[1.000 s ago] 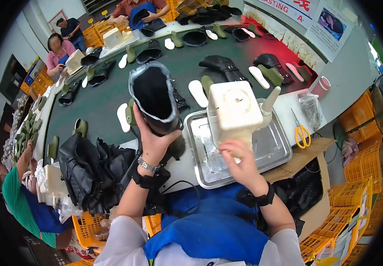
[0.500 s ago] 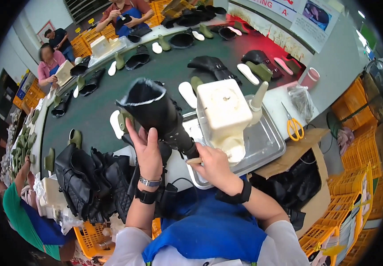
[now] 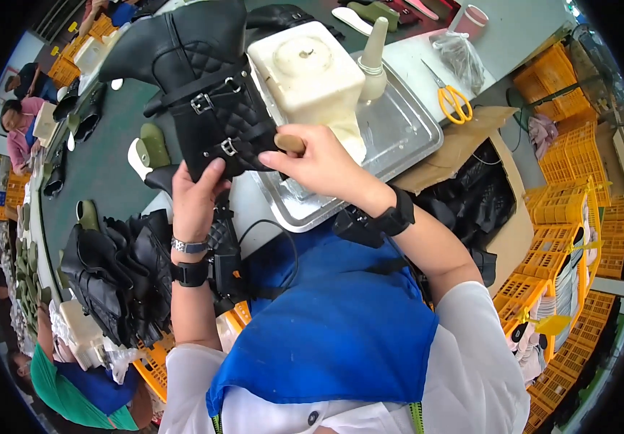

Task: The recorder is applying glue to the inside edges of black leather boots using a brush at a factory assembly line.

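Buckles [image 3: 201, 103] face up on the black boot [image 3: 214, 76] that we hold above the near edge of the bench [image 3: 102, 177], just left of the metal tray [image 3: 413, 137]. Its long axis runs away from us and leans left: the narrower end sits at our fingers, while the flared end reaches out over the green bench top. Our left hand [image 3: 196, 202] pinches the near left corner of the boot, thumb on top and fingers mostly hidden beneath. Our right hand [image 3: 319, 165] curls around a tan stub handle [image 3: 289, 143] at the near right side, its thumb against the boot; we cannot tell what the handle's other end looks like. So the boot lies ahead and to the left of our right hand and almost straight ahead of our left, both about equally close to its near end, and we see no fingers at the far one. Beside its right side, a cream container [image 3: 308, 69] stands in the tray with a nozzle bottle [image 3: 373, 69] next to it. Yellow-handled scissors [image 3: 453, 103] lie past the tray's right edge, and a heap of black uppers [image 3: 113, 278] sits at the bench's near left edge.
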A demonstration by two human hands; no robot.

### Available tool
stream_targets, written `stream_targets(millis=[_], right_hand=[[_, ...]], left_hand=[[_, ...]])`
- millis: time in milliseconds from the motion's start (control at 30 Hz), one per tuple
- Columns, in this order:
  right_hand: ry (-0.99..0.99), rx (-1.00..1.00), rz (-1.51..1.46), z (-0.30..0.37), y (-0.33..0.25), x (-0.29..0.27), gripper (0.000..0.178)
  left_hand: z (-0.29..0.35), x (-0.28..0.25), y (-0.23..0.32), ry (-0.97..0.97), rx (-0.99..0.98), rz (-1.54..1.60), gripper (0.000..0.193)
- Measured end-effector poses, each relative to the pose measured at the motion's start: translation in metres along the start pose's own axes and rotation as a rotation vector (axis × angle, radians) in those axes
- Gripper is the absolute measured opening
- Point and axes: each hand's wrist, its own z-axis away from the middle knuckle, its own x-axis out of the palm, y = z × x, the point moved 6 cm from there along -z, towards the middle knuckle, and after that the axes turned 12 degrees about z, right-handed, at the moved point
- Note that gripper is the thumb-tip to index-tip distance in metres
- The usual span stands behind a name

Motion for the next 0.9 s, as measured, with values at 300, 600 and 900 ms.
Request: stream_targets(millis=[300,600,900], right_hand=[[0.097,-0.045,-0.223,0.003,0.003,-0.041,0.025],[0.177,-0.070,0.430,0.018,0.002,-0.081,0.030],[0.317,0.149,0.066,0.047,0.025,-0.091,0.015]], left_hand=[[0.000,-0.029,0.055,0.145,0.283,-0.210,0.020],[-0.015,-0.098,0.105,0.307,0.404,-0.385,0.027],[-0.086,-0.263,0.131,0.783,0.341,-0.336,0.029]])
